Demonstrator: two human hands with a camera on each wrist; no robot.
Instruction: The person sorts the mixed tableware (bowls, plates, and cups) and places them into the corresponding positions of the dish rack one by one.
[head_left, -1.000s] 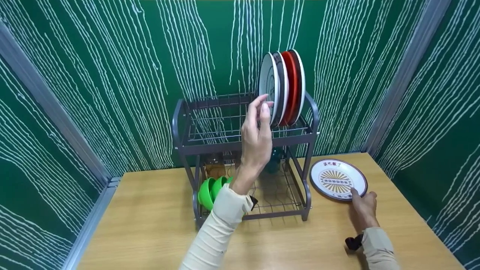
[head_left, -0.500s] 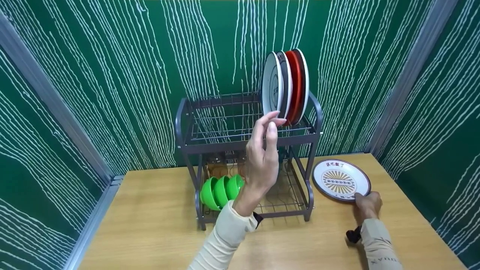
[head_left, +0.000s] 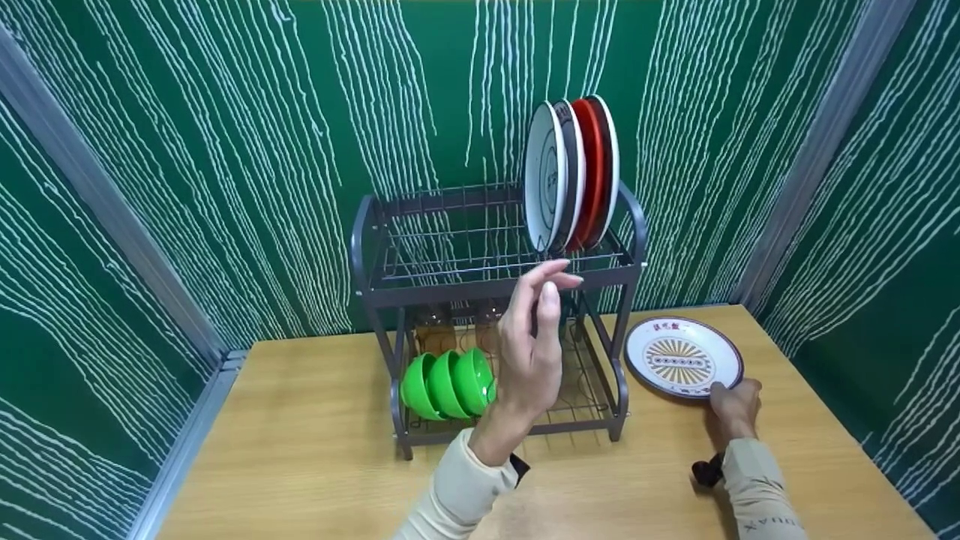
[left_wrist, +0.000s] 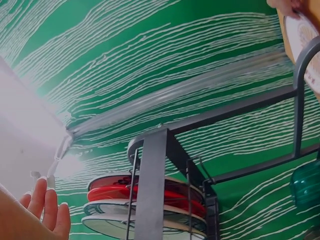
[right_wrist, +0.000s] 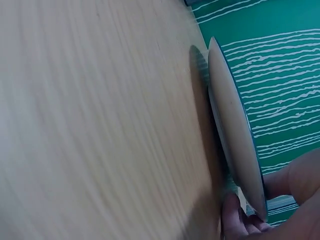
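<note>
My right hand (head_left: 735, 405) pinches the near right rim of a white plate (head_left: 679, 356) with a dark edge and a yellow sunburst pattern. The thumb lies on top of the rim; in the right wrist view the fingers (right_wrist: 232, 215) reach under it. My left hand (head_left: 531, 345) is raised in front of the dish rack (head_left: 495, 289), fingers loosely bent and holding nothing. Behind and above it, a white plate (head_left: 541, 176), a red plate (head_left: 589, 172) and others stand upright at the right end of the upper tier.
Several green bowls (head_left: 442, 386) lean in a row on the rack's lower tier, with brownish glasses (head_left: 433, 330) behind them. A teal glass (left_wrist: 306, 185) shows in the left wrist view. Green walls with white streaks enclose the wooden table (head_left: 315, 450).
My left hand has come down from beside the upright plates to below the upper tier's front bar. My right hand stays at the plate's rim, and the plate has hardly moved.
</note>
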